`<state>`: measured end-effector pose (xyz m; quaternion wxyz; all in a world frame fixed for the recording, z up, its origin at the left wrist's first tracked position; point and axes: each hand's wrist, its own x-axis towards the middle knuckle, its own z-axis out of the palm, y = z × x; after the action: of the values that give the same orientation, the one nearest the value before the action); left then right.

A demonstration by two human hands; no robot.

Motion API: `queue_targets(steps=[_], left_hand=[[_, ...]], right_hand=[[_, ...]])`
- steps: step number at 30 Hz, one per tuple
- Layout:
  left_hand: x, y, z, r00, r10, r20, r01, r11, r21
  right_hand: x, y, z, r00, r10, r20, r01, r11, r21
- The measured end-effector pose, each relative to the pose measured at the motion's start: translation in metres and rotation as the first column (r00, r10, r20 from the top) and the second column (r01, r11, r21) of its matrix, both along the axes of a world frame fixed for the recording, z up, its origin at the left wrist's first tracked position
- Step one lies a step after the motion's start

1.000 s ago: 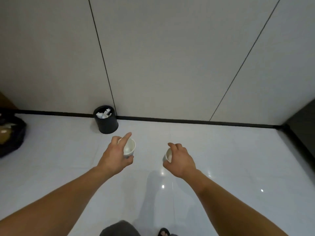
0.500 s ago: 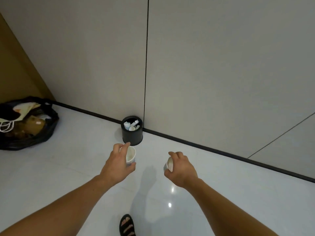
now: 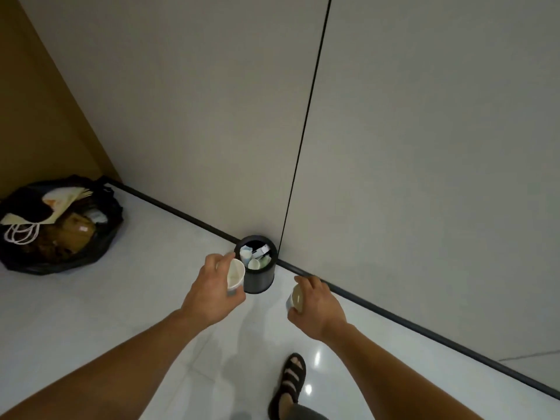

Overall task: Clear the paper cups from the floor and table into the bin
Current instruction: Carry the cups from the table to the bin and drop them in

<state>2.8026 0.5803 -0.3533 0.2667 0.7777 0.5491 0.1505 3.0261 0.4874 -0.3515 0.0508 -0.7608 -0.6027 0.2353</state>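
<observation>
A small black round bin (image 3: 263, 281) stands on the white floor against the wall, with several white paper cups and scraps inside it. My left hand (image 3: 209, 294) grips a white paper cup (image 3: 235, 274) just left of the bin's rim, its mouth turned toward me. My right hand (image 3: 316, 306) holds a second white paper cup (image 3: 296, 299) to the right of the bin and nearer to me, tilted on its side.
A black rubbish bag (image 3: 60, 225) full of paper bags and cardboard lies on the floor at the left. A grey panelled wall (image 3: 394, 147) with a dark skirting runs behind the bin. My sandalled foot (image 3: 289, 384) is on the glossy floor below my right hand.
I have walked closer to the bin, which now sits right between and ahead of my hands. Both hands keep their cups; the left cup has come up beside the bin's rim.
</observation>
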Motion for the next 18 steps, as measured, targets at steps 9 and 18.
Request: queue_targets(steps=[9, 18], left_hand=[[0.032, 0.126, -0.01, 0.997, 0.066, -0.044, -0.067, 0.998, -0.015], [0.046, 0.272, -0.08, 0.982, -0.186, -0.027, 0.181, 0.976, -0.12]], right_hand=[[0.028, 0.157, -0.018, 0.991, 0.129, -0.036, -0.129, 0.992, 0.002], [0.017, 0.238, -0.089, 0.978, -0.158, -0.134, 0.137, 0.979, -0.148]])
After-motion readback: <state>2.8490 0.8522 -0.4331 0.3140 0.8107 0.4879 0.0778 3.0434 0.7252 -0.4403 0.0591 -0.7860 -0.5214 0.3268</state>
